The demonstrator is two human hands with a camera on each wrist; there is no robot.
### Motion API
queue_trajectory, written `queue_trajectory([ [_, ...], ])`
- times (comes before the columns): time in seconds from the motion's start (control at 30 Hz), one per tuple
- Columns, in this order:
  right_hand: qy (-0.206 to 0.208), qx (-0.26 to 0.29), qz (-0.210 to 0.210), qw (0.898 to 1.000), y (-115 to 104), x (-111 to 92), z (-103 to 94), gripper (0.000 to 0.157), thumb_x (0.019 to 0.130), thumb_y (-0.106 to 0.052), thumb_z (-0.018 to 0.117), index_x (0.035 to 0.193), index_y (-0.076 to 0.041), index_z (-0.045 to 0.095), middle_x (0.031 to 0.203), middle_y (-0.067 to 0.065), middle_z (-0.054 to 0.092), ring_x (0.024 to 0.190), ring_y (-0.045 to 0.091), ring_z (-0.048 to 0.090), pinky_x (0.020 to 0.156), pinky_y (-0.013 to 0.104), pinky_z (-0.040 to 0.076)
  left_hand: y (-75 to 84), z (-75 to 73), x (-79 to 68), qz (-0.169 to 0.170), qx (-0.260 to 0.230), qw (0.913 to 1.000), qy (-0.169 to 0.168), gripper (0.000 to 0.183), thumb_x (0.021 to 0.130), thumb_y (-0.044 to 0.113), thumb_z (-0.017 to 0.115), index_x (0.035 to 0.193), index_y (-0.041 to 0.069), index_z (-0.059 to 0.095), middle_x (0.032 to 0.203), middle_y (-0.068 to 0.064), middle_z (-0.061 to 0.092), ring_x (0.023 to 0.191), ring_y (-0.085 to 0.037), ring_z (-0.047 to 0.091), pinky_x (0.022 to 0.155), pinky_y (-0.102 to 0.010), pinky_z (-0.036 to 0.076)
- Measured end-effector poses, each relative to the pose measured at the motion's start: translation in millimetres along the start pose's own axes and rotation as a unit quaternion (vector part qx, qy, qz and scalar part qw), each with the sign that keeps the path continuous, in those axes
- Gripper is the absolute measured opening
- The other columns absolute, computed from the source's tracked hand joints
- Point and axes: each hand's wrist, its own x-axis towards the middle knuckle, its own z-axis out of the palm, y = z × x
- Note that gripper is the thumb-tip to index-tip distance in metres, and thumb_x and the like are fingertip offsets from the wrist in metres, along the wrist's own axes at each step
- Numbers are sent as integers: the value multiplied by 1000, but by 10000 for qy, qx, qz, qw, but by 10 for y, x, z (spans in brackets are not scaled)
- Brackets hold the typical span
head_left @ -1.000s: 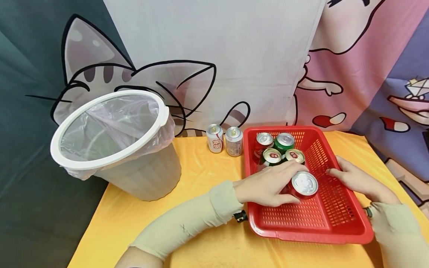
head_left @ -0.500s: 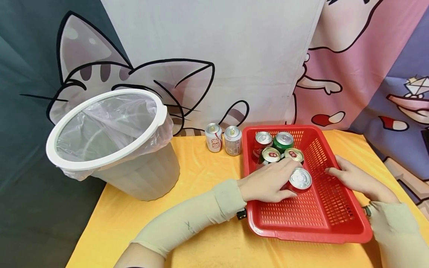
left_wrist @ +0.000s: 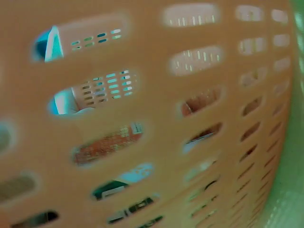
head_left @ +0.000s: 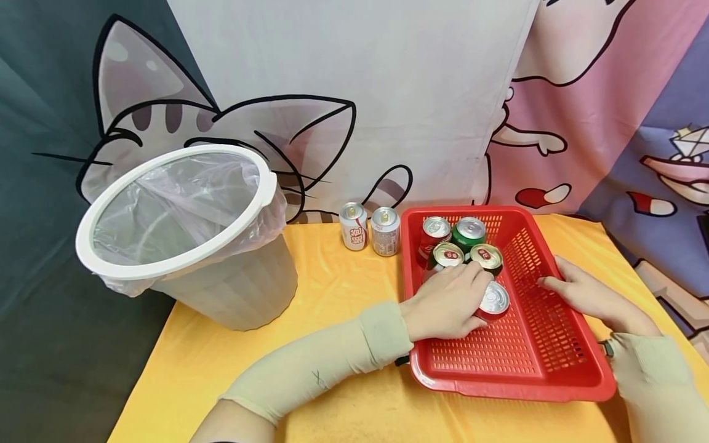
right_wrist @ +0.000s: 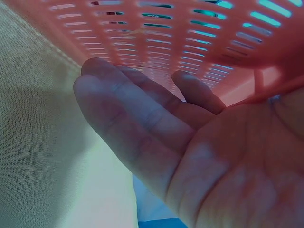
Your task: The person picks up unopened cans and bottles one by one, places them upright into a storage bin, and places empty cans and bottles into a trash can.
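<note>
In the head view my left hand point(head_left: 448, 301) reaches over the near-left rim of a red plastic basket point(head_left: 482, 387). It grips a red drink can point(head_left: 495, 301) with a silver top, the fingers on the far side and the thumb in front. Behind that can stand a red can point(head_left: 436, 229), a green can point(head_left: 469, 231) and two dark green cans with gold tops. My right hand point(head_left: 595, 295) holds the basket's right rim, thumb inside and fingers outside. The right wrist view shows those fingers point(right_wrist: 137, 104) along the slotted wall. Slotted basket wall point(left_wrist: 152, 109) fills the left wrist view.
Two white cans point(head_left: 354, 227) stand just left of the basket on a yellow tablecloth point(head_left: 332, 394). A grey bin point(head_left: 232, 295) with a white rim and clear liner stands at the left. A printed cartoon curtain point(head_left: 432, 92) hangs behind.
My left hand has closed its fingers around the red can, which has shifted slightly left, nearer the other cans. My right hand has stayed on the basket rim.
</note>
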Motion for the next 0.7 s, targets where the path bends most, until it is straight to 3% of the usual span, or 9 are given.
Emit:
queue_trajectory([
  [0.13, -9, 4, -31, 10000, 4, -2, -12, 53, 109, -13, 42, 151, 12, 21, 115, 26, 64, 77, 18, 75, 67, 36, 64, 19, 22, 3, -7, 250, 9997, 4, 68, 92, 60, 68, 137, 14, 48, 126, 2, 51, 113, -11, 55, 107, -26, 45],
  [0.37, 42, -54, -61, 10000, 25, -36, -19, 50, 109, -16, 45, 148, 10, 27, 113, 25, 64, 78, 19, 74, 69, 35, 63, 33, 22, 1, -45, 205, 9998, 55, 74, 92, 58, 68, 144, 13, 44, 132, 1, 52, 119, -12, 55, 109, -27, 44],
  [0.7, -52, 76, -62, 9999, 11, -18, -29, 53, 109, -16, 45, 149, 10, 24, 113, 26, 64, 78, 20, 75, 69, 37, 64, -13, -9, -79, 41, -111, 9987, 502, 73, 91, 57, 68, 145, 13, 46, 138, 0, 51, 122, -13, 54, 107, -28, 46],
])
